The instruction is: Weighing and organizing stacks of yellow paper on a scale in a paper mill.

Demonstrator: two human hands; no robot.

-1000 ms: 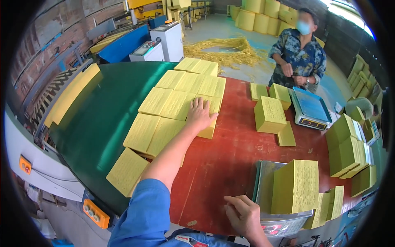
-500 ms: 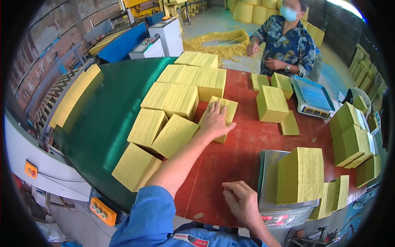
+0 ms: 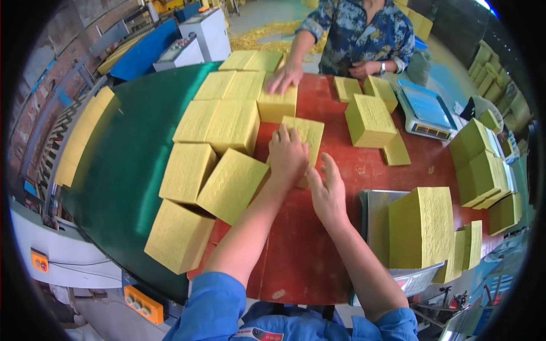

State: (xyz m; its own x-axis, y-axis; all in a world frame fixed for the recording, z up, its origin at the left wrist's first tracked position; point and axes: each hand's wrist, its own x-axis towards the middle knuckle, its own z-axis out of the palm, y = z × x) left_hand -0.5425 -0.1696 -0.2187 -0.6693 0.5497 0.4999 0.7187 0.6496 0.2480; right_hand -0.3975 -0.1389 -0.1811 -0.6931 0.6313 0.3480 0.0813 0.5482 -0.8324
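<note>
A stack of embossed yellow paper (image 3: 311,131) stands on the red tabletop in front of me. My left hand (image 3: 289,154) is over its near left part, fingers bent down onto the sheets, gripping it; my wrist and palm hide some of the stack. Just to the right of that stack, my right hand (image 3: 329,192) is open, thumb and fingers apart, holding nothing. Left of my left forearm a tilted yellow paper block (image 3: 232,184) leans by another block (image 3: 187,170). Across the table, a co-worker's hand (image 3: 286,78) rests on a far yellow block (image 3: 277,106).
A green conveyor belt (image 3: 128,165) runs along the left. On the right, a scale (image 3: 376,210) carries a tall yellow stack (image 3: 421,227). A second scale (image 3: 427,111) with a blue tray is farther back, near several stacks. Wrapped stacks (image 3: 480,165) line the right edge.
My right hand has moved up from beside the near scale to the stack's side. My left fingers have bent over the stack. The co-worker has reached forward onto a far block. The view has shifted.
</note>
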